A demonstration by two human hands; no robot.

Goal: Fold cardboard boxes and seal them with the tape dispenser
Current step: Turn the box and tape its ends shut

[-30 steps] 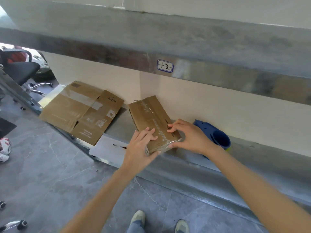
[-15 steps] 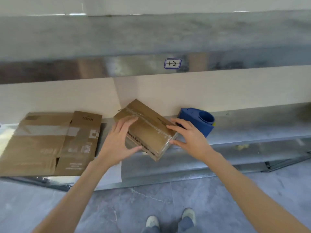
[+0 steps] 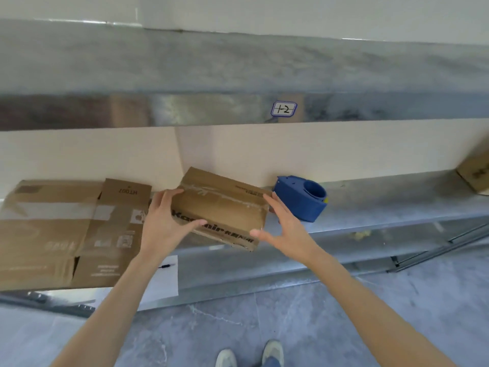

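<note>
Your left hand (image 3: pixel 164 223) is gripping the left end of the taped box (image 3: pixel 222 207), fingers curled round it. Your right hand (image 3: pixel 288 229) is touching its right end, fingers spread. You are holding it near the shelf's (image 3: pixel 375 207) back edge, just beside the tape dispenser (image 3: pixel 304 201).

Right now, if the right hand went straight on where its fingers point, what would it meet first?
The box: the right hand points up-left at its right end and seems to be touching it, though depth is unclear. The dispenser sits beside the hand, off that line.
</note>
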